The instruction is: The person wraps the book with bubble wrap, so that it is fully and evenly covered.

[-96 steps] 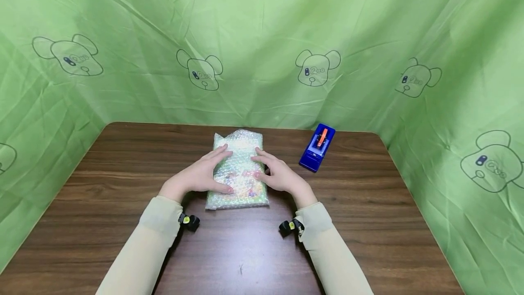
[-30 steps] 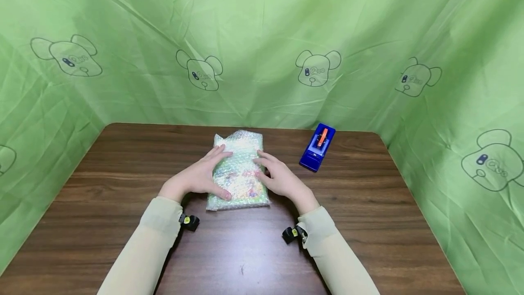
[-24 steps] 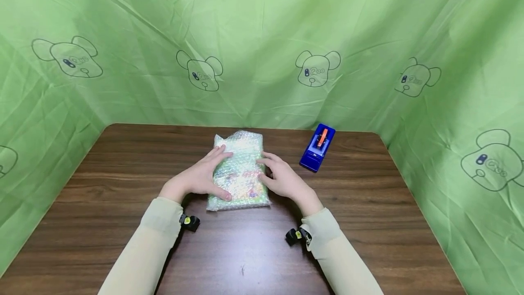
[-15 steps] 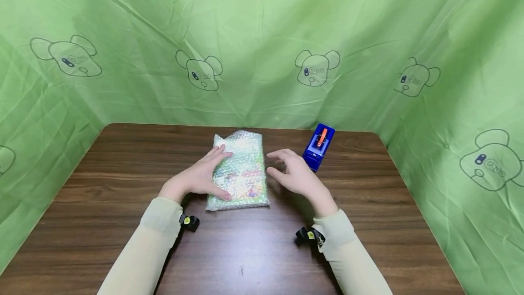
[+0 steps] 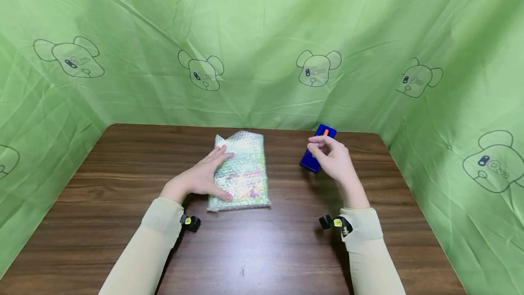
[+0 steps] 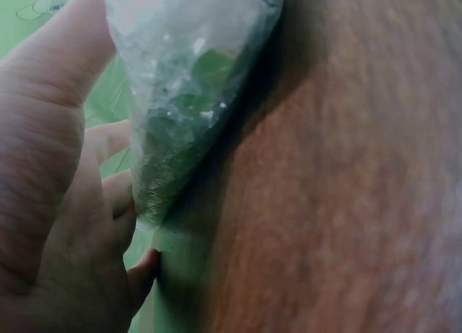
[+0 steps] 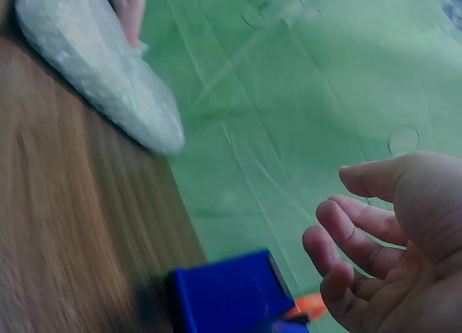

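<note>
A flat, rectangular bubble-wrapped package (image 5: 247,172) with a colourful print showing through lies on the table. My left hand (image 5: 200,174) rests on its left side, fingers spread and thumb over the near part; the left wrist view shows the thumb and fingers along the bubble wrap (image 6: 195,80). Over a blue tape dispenser (image 5: 311,162) with an orange wheel, my right hand (image 5: 333,158) hovers with loosely bent fingers and hides part of it. In the right wrist view nothing is between the fingers of the right hand (image 7: 390,253), and the blue dispenser base (image 7: 231,293) appears below.
The brown wood-grain table (image 5: 123,181) has its far edge close behind the package and dispenser. Green cloth (image 5: 262,22) printed with cartoon heads hangs around the back and sides. A small black camera is strapped at each wrist.
My right hand has left the package's right edge and moved right and forward over the tape dispenser. The left hand and package have stayed in place.
</note>
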Motion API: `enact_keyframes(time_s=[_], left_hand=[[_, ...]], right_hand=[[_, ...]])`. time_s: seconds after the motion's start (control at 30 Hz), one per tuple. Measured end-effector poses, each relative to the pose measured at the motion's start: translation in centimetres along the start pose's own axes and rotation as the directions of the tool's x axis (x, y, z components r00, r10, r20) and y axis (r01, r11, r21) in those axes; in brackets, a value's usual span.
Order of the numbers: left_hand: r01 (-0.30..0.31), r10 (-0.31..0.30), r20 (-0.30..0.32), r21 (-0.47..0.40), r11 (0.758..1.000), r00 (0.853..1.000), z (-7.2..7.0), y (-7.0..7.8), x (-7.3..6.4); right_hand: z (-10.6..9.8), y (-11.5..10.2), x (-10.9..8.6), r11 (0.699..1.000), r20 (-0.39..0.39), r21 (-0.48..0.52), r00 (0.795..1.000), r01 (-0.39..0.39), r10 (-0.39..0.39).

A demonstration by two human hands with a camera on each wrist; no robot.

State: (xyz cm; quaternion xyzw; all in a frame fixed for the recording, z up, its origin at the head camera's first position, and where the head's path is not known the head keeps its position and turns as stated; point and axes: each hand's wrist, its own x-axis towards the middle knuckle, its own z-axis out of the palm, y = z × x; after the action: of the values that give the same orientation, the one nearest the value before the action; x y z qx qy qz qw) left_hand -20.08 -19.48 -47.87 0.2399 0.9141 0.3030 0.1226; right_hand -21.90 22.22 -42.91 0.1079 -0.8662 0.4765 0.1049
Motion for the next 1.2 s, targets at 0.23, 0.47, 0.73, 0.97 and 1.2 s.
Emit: enact_keyframes(time_s=[0.23,0.47,0.73,0.97,1.2], left_hand=[[0.002,-0.002,0.003,-0.002,1.000,1.000,0.0,0.0,0.1],[-0.005,0.005,0.002,0.003,1.000,1.000,0.1,-0.1,0.1],[0.001,-0.001,0.000,0.000,1.000,1.000,0.2,-0.3,0.1],[0.004,-0.004,0.006,0.001,1.000,1.000,0.2,-0.3,0.1],[0.016,-0.016,0.013,0.002,1.000,1.000,0.2,-0.3,0.2]], right_hand=[[-2.0,1.9,0.2,0.992,-0.020,0.058,0.993,-0.113,0.115],[-3.0,3.1,0.1,0.976,0.005,0.037,0.976,-0.216,0.216],[-3.0,3.8,-0.1,0.965,0.030,-0.003,0.965,-0.262,0.261],[-2.9,4.2,-0.2,0.961,0.043,-0.007,0.960,-0.278,0.278],[-2.6,4.7,-0.2,0.957,0.054,-0.032,0.955,-0.290,0.291]])
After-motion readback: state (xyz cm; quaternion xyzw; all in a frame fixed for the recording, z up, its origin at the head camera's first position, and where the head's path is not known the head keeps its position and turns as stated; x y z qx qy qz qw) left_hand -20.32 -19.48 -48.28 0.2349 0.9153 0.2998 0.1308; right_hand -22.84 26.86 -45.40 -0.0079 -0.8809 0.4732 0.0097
